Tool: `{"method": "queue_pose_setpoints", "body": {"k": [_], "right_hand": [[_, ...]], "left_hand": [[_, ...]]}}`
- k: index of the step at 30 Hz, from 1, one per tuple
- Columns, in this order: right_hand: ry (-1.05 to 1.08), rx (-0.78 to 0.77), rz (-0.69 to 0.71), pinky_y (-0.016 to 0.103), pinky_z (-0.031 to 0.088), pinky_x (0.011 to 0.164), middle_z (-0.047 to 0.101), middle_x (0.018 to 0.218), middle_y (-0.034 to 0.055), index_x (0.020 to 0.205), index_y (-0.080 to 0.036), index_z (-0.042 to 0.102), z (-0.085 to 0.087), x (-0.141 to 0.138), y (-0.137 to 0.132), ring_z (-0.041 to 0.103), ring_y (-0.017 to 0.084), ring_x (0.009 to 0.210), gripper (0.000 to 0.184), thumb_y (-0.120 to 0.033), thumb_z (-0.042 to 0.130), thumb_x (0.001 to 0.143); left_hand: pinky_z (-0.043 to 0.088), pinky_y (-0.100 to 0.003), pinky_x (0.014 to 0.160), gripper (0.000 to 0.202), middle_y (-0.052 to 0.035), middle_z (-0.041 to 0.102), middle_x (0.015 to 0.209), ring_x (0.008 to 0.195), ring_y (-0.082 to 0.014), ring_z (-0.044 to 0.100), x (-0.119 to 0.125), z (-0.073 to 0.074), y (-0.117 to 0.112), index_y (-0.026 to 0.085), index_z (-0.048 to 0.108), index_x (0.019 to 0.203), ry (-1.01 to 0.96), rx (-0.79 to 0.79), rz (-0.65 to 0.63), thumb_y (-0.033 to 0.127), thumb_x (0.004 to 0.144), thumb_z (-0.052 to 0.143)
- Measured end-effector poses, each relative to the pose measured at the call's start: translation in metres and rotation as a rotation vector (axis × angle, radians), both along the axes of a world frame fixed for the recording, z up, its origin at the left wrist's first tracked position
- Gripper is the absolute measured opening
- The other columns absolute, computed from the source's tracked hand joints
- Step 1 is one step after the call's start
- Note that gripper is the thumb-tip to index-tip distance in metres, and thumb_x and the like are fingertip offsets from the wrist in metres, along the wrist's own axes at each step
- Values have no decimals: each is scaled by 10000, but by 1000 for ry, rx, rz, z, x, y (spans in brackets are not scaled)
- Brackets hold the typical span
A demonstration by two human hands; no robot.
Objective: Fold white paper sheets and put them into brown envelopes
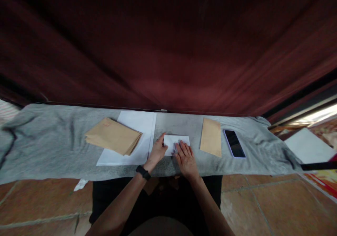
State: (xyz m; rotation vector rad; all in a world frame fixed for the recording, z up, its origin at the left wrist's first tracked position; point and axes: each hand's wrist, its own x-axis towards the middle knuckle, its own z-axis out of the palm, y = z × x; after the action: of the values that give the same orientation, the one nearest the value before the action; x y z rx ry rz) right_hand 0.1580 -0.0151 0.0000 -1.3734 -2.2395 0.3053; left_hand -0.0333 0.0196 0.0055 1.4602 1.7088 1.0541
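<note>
A small folded sheet of white paper [170, 142] lies on the grey cloth in front of me. My left hand [157, 151], with a dark band on its wrist, grips the paper's left edge, the thumb at the front and the index finger at the far corner. Flat on the right half of the sheet rests my right hand [186, 160], its fingers stretched out and slightly apart. To the left, a stack of brown envelopes [114, 136] sits on top of larger white sheets [142, 123]. A single brown envelope [211, 137] lies to the right.
A phone [235, 144] with a pale purple edge lies beyond the single envelope. Grey cloth [65, 141] covers the narrow table, and a dark red curtain [168, 53] hangs behind it. A white sheet [309, 146] shows at the far right. Below is tiled floor [289, 201].
</note>
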Motion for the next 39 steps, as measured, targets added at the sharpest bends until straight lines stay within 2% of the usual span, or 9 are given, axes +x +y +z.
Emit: {"method": "queue_pose_setpoints", "body": {"k": [3, 5, 8, 12, 18, 26, 32, 35, 39], "right_hand": [[-149, 72, -31, 534, 302, 1191, 412, 1591, 123, 1521, -217, 450, -9, -3, 3, 384, 301, 1468, 498, -347, 432, 1040], [-181, 89, -34, 528, 296, 1191, 407, 1594, 126, 1530, -214, 434, -13, -3, 2, 385, 302, 1466, 510, -337, 440, 1035], [-178, 95, -27, 510, 291, 1196, 408, 1597, 112, 1535, -221, 425, -17, -1, 1, 379, 284, 1470, 513, -275, 424, 1024], [-153, 102, -21, 509, 289, 1205, 434, 1579, 130, 1516, -159, 445, -19, 7, 3, 355, 276, 1481, 516, -218, 401, 1005], [-173, 147, -120, 598, 233, 1205, 468, 1555, 129, 1423, -155, 554, -17, 35, 17, 299, 320, 1504, 450, -201, 399, 1003], [-286, 158, -304, 646, 175, 1194, 485, 1529, 183, 1385, -98, 583, -16, 76, 21, 379, 372, 1456, 439, -272, 411, 1021], [-347, 155, -328, 599, 188, 1203, 543, 1489, 153, 1435, -130, 527, -16, 95, 6, 458, 310, 1407, 451, -278, 379, 1036], [-356, 170, -332, 525, 264, 1192, 561, 1470, 163, 1476, -113, 470, -15, 103, 4, 494, 279, 1376, 476, -269, 383, 1035], [-410, 184, -293, 433, 363, 1145, 596, 1426, 181, 1430, -91, 519, -13, 120, 7, 530, 263, 1341, 451, -198, 405, 1008]], "left_hand": [[524, -443, 1011, 622, -113, 686, 1212, 1078, -241, 663, 4, 6, -6, 164, 491, 1454, 155, 27, 33, 93, 836, 505], [430, -487, 1128, 540, -148, 563, 1430, 1315, -275, 539, 13, 7, -14, 158, 476, 1462, 344, 122, 38, 150, 922, 464], [330, -504, 1204, 479, -149, 423, 1577, 1492, -290, 334, 32, 5, -26, 146, 471, 1464, 613, 206, -145, 262, 1003, 413], [252, -526, 1233, 507, -141, 391, 1604, 1525, -278, 276, 47, -1, -35, 162, 429, 1502, 759, 199, -295, 349, 1033, 383], [224, -539, 1234, 590, -146, 325, 1636, 1530, -314, 254, 45, -1, -36, 214, 415, 1521, 820, 207, -316, 453, 988, 504], [210, -536, 1240, 560, -133, 349, 1627, 1526, -304, 268, 44, 3, -37, 231, 424, 1516, 809, 205, -319, 411, 992, 507], [215, -502, 1251, 568, -110, 372, 1620, 1525, -278, 279, 43, 4, -38, 236, 420, 1524, 884, 214, -320, 459, 1003, 471], [221, -495, 1252, 566, -104, 381, 1615, 1525, -275, 281, 43, 5, -37, 236, 427, 1523, 904, 225, -317, 462, 1006, 462], [239, -497, 1246, 556, -109, 383, 1613, 1521, -278, 290, 43, 5, -37, 234, 454, 1509, 898, 236, -307, 467, 1004, 466]]}}
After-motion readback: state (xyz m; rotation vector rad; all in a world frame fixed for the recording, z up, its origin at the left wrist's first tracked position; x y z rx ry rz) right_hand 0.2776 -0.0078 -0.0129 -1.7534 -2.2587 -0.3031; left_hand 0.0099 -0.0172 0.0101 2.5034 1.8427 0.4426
